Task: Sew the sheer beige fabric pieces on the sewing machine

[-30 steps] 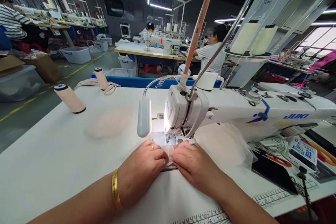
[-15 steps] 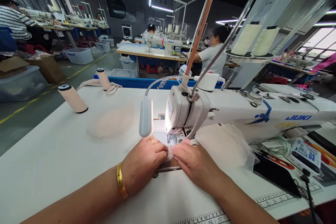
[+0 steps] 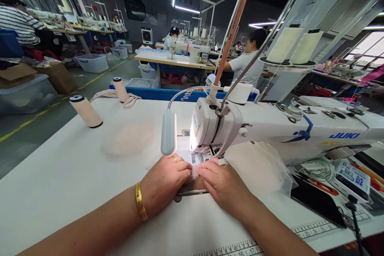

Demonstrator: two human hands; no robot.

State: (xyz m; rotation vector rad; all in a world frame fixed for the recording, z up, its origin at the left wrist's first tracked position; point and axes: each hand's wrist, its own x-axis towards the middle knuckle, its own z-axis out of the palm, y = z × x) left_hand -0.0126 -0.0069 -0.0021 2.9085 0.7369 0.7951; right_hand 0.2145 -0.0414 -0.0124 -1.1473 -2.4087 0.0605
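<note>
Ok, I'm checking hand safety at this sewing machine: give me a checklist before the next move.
1. Left hand flat on the fabric: ok.
2. Right hand flat on the fabric: ok.
3. Fingertips clear of the needle: cannot tell, they sit close under the machine head.
4. Lamp lighting the needle area: ok.
5. Fabric lying smooth between the hands: cannot tell, mostly hidden.

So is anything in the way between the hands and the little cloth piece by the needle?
Nothing visible. The left hand and the right hand already rest on the small fabric piece, fingertips close together, just in front of the sewing machine head. The lamp hangs beside the left hand, above the table, not between the hands and the fabric.
</note>
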